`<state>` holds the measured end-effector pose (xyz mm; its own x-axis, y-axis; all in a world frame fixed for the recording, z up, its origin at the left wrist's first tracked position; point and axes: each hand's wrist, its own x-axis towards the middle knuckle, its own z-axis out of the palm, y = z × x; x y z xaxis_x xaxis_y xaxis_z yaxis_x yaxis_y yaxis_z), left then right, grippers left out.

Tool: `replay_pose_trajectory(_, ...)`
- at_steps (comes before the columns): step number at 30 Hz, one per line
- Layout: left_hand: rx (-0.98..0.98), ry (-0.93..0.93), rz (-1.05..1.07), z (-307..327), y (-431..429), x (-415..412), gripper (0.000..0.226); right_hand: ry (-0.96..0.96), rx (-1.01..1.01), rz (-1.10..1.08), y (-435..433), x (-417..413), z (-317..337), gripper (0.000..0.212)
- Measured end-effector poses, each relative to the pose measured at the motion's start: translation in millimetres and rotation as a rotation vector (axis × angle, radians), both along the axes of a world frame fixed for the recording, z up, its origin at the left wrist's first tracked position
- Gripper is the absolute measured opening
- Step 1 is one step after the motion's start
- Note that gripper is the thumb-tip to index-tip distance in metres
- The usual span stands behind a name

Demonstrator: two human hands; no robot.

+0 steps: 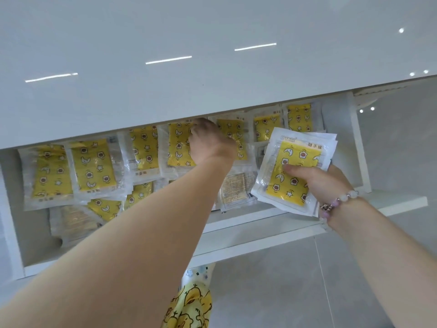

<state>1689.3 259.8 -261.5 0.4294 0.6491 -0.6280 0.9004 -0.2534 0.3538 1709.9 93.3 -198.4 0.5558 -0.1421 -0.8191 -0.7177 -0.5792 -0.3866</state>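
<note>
Reaching into a white drawer [260, 230] pulled out from under the glossy bench [212, 55], which is lined with yellow packets. The left hand [210, 144] goes to the far row, just under the bench edge. Its fingers [195, 130] are curled at the top corner of a back-row packet [177, 147] and look to pinch it; the tips are partly hidden by the knuckles, so this grip is a judgement. The right hand [324, 183], with a bead bracelet [340, 200] at the wrist, holds a stack of packets [283, 185] above the drawer's right end. The thumb presses on the printed face and the other fingers are underneath, out of view. The stack is slightly fanned and tilted, face up, probably so the free hand can take one off or add one. The other packets [92, 166] lie face up, side by side, with edges overlapping. A lower layer [236, 185] nearer the front shows some plain backs. Judgement: the far row is being laid or straightened, with the left hand working and the right hand keeping the supply close. Risk: the film looks slick, so the stack could slide from under the thumb.
</note>
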Motion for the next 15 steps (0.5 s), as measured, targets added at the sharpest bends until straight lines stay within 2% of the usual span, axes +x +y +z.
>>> replay_pose_trajectory(2,0.085,0.062,-0.149,1.5,2.1,0.3,0.064,-0.004,-0.005,-0.003,0.8,-1.3,3.1,0.032)
replay_pose_trajectory(4,0.111,0.007,-0.184,4.9,2.5,-1.3,0.053,-0.014,0.018,-0.010,2.2,-3.2,7.7,0.027)
replay_pose_trajectory(7,-0.016,-0.312,0.074,21.5,-0.9,-10.9,0.033,-0.007,0.050,-0.020,4.3,-5.4,13.7,0.030)
replay_pose_trajectory(8,-0.131,-0.396,0.170,28.6,-3.8,-17.7,0.030,0.011,0.053,-0.012,5.5,-7.0,14.2,0.037)
replay_pose_trajectory(10,-0.533,-0.421,0.228,48.7,-9.4,-34.4,0.035,0.038,0.069,-0.004,10.2,-10.5,15.5,0.059)
replay_pose_trajectory(12,-0.871,-0.323,0.084,64.8,-13.0,-53.2,0.031,0.060,0.104,-0.013,13.7,-15.2,13.5,0.071)
replay_pose_trajectory(14,-0.957,-0.304,-0.002,71.1,-11.6,-68.0,0.010,0.098,0.126,-0.009,15.3,-19.9,8.2,0.087)
replay_pose_trajectory(15,-0.957,-0.319,0.005,71.2,-8.9,-73.0,0.009,0.117,0.141,-0.021,17.8,-23.1,6.9,0.093)
